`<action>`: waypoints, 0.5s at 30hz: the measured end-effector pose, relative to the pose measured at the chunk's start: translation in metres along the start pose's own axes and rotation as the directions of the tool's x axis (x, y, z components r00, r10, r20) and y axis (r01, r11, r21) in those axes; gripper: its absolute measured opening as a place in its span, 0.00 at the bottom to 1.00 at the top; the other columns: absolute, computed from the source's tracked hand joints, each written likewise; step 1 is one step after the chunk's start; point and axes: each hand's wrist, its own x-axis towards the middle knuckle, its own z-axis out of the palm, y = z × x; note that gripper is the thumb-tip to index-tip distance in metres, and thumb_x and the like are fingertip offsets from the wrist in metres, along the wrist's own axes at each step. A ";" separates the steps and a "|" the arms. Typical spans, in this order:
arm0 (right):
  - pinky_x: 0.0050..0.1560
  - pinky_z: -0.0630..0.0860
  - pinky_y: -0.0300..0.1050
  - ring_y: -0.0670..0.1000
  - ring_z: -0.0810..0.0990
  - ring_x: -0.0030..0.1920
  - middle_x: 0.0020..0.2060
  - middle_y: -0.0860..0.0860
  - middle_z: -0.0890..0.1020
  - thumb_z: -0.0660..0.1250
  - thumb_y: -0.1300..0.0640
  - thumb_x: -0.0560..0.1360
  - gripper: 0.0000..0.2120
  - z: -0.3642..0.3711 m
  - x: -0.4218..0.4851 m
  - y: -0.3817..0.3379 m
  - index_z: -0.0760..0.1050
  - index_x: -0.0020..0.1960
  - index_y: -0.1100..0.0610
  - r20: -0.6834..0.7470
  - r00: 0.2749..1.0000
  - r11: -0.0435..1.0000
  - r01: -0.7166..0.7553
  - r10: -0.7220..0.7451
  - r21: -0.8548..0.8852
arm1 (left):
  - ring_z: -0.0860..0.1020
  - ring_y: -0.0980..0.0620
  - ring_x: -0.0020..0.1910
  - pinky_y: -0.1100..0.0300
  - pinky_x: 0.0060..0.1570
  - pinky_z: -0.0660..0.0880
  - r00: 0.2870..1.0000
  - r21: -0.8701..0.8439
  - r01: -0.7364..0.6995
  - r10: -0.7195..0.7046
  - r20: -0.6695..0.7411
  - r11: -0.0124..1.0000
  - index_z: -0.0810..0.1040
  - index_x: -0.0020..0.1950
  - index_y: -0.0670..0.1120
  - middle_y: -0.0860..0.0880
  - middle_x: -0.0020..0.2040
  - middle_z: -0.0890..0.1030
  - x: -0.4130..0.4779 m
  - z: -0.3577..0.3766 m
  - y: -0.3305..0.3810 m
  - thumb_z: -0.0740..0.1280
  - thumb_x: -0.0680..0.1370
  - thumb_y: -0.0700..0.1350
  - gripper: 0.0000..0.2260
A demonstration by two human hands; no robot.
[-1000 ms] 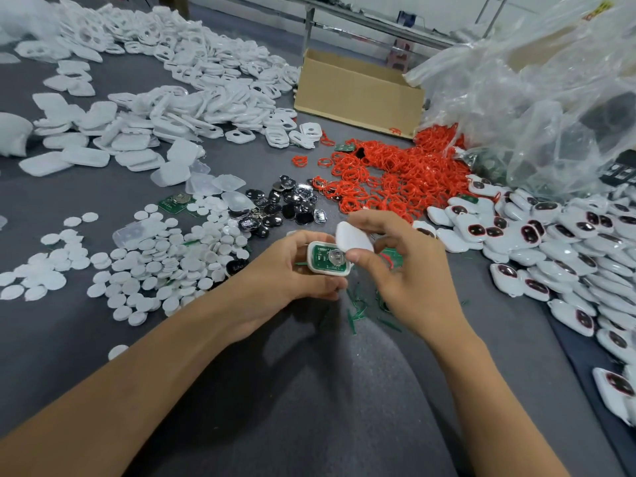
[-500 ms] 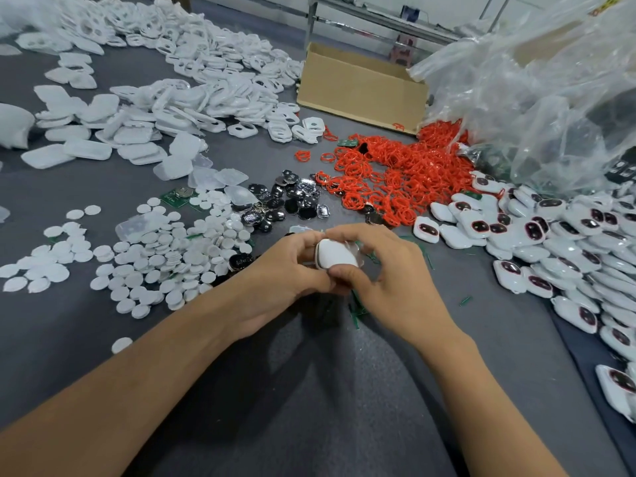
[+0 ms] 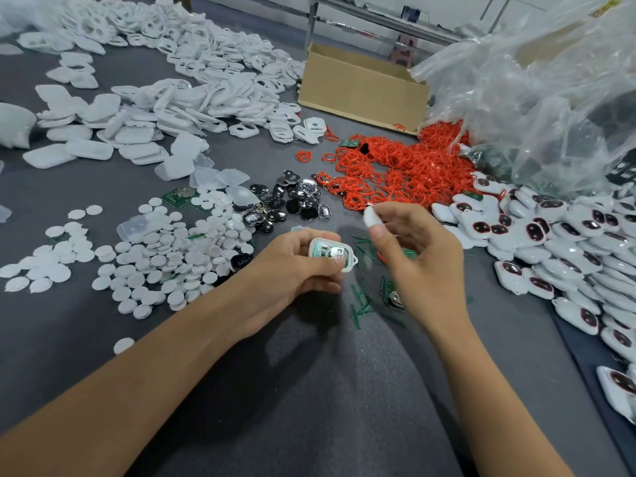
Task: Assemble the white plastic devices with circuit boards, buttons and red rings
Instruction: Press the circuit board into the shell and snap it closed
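Observation:
My left hand [image 3: 289, 266] grips a white plastic shell [image 3: 332, 254] just above the grey table, its open side up and a green circuit board showing inside. My right hand [image 3: 423, 256] hovers to the right of it and pinches a small white piece [image 3: 372, 216] between thumb and forefinger, apart from the shell. Behind my hands lies a heap of red rings [image 3: 406, 166]. To the left are several white round buttons [image 3: 165, 256], with a loose circuit board [image 3: 180, 196] beyond them.
Finished white devices [image 3: 557, 242] are piled at the right. Black and chrome pieces [image 3: 292, 201] lie in the middle, white shells [image 3: 192, 84] at the back left. A cardboard box [image 3: 361, 91] and a plastic bag [image 3: 533, 98] stand behind. Green slivers [image 3: 361, 304] litter the table by my right wrist.
Half a second ago both hands held a white cover over the shell. Now my right hand has drawn up and right with a white piece, and the board shows again.

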 end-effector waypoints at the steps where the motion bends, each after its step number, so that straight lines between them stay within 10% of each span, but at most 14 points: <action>1: 0.50 0.75 0.36 0.40 0.80 0.46 0.45 0.40 0.82 0.69 0.61 0.75 0.07 -0.001 0.001 0.002 0.79 0.52 0.53 -0.043 0.999 0.999 -0.017 0.015 -0.032 | 0.77 0.55 0.34 0.65 0.34 0.78 1.000 0.029 0.000 0.001 -0.021 1.000 0.74 0.62 0.37 0.44 0.44 0.79 0.000 0.000 0.000 0.66 0.75 0.31 0.15; 15: 0.52 0.76 0.40 0.41 0.80 0.49 0.47 0.42 0.82 0.69 0.56 0.76 0.08 -0.002 0.000 0.005 0.79 0.54 0.54 -0.063 0.997 0.988 -0.054 0.045 -0.146 | 0.72 0.58 0.31 0.68 0.28 0.69 0.995 0.168 -0.055 0.069 -0.077 0.984 0.76 0.58 0.41 0.48 0.41 0.77 0.001 -0.001 -0.005 0.70 0.74 0.34 0.13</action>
